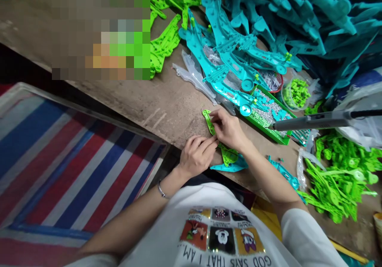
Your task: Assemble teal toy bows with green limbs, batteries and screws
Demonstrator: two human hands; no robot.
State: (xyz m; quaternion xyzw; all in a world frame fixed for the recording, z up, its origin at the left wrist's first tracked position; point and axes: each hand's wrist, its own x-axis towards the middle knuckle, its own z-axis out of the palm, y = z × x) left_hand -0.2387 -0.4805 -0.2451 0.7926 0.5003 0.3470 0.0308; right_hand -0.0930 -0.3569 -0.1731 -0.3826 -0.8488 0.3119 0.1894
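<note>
A long, narrow lime-green plastic part [229,156] lies at the table's near edge, partly covered by both hands. My left hand [197,156] is closed over its near side, fingers together and pointing toward my right hand. My right hand [229,131] is curled over the part from the right, thumb and fingers in a pinch; whatever is between the fingertips is too small or hidden to make out. Beneath the green part's near end, a teal plastic part [231,166] sticks out at the edge.
Teal frames [227,56] lie beyond my hands. A green tray [282,140] holds small silvery pieces and teal parts. A grey handheld tool [313,121] hangs over it. Green parts [340,179] are piled right. A clear tub [294,107] holds small green pieces. A striped sheet [74,159] lies left.
</note>
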